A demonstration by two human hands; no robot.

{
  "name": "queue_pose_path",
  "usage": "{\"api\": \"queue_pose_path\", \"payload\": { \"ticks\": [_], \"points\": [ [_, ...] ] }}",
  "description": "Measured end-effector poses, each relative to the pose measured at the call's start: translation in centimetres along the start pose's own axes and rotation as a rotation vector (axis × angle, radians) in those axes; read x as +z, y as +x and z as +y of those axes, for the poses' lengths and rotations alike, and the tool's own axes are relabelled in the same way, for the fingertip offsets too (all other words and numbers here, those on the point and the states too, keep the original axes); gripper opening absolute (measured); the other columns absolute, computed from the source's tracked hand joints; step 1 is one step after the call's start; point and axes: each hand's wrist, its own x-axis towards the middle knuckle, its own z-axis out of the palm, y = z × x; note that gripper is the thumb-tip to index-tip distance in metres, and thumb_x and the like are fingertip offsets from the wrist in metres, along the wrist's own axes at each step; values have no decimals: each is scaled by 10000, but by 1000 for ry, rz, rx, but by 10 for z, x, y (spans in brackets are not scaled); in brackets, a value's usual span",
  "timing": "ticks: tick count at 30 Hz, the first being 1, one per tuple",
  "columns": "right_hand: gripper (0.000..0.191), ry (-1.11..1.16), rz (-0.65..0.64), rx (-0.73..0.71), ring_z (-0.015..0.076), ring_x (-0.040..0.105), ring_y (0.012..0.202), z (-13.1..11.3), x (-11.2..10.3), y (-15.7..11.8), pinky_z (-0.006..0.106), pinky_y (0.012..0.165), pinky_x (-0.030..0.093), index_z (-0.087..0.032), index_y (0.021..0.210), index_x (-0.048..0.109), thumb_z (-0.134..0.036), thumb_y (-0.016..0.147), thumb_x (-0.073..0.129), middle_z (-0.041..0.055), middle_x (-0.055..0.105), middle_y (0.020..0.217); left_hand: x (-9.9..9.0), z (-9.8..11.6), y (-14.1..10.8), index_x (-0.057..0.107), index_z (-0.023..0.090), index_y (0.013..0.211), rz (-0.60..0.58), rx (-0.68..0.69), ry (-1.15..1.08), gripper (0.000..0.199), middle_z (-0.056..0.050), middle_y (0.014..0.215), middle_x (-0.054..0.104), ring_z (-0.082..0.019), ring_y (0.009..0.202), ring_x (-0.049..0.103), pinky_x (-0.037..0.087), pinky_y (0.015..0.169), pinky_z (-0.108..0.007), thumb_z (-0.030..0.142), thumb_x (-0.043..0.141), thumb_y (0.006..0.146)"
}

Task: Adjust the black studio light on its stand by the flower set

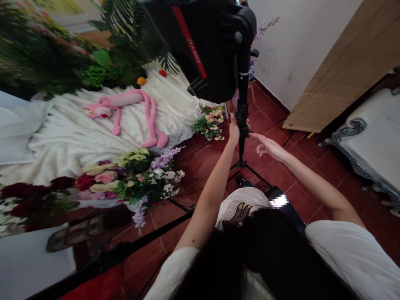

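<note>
A black light stand [241, 146] stands upright in front of me, its splayed legs on the floor. On top of it sits a black studio light [206, 50] with a red stripe. My left hand [234, 131] is wrapped round the stand's pole at the dark clamp collar [242, 118]. To the right, my right hand [270, 146] has its fingers apart, with a fingertip reaching to the small knob [249, 132] on the pole. Whether that fingertip touches the knob I cannot tell. The far fingers of my left hand are partly hidden behind the pole.
Left lies a pink plush panther [125, 100] on a cream fur blanket [65, 129]. Artificial flowers [134, 175] line the blanket's front. Another black pole [150, 229] slants across the lower left. On the right are a brown panel [331, 71] and a white carved-frame sofa [375, 125]. Red tiles [200, 162] cover the floor.
</note>
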Motion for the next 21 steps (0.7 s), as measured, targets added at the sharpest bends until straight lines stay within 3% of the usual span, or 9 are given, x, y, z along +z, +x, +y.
{"api": "queue_pose_path", "payload": {
  "ticks": [3,7,12,17,21],
  "points": [
    [527,188,-27,94,112,667,652,-9,-3,-1,230,460,554,-278,1269,634,-628,917,458,67,613,1341,-1,-1,2,677,149,803,4,2,8,656,-29,528,606,-121,527,640,472,479,-188,685,317,918],
    [392,189,51,97,118,678,639,-13,-6,2,220,453,534,-226,993,671,-547,772,709,72,675,1210,-3,-2,3,676,155,787,-14,18,18,644,-26,529,604,-116,533,643,469,484,-181,682,329,914],
    [490,2,220,-39,89,584,513,-11,0,15,231,429,463,-221,762,480,-580,648,792,65,714,1012,-1,0,-1,678,145,792,-6,13,12,610,-34,552,623,-123,551,646,480,499,-194,657,370,916],
    [468,-332,403,-174,172,627,700,-14,6,32,259,583,450,-230,693,429,-494,661,814,18,662,745,2,4,-3,676,131,789,5,14,0,568,-37,567,633,-127,541,641,487,507,-215,614,410,925],
    [440,-363,444,-154,175,605,677,-12,2,47,261,593,414,-234,679,414,-411,661,816,-13,590,634,2,5,-4,671,129,772,-26,40,15,578,-41,578,636,-125,548,644,487,508,-209,600,381,939]
  ]
}}
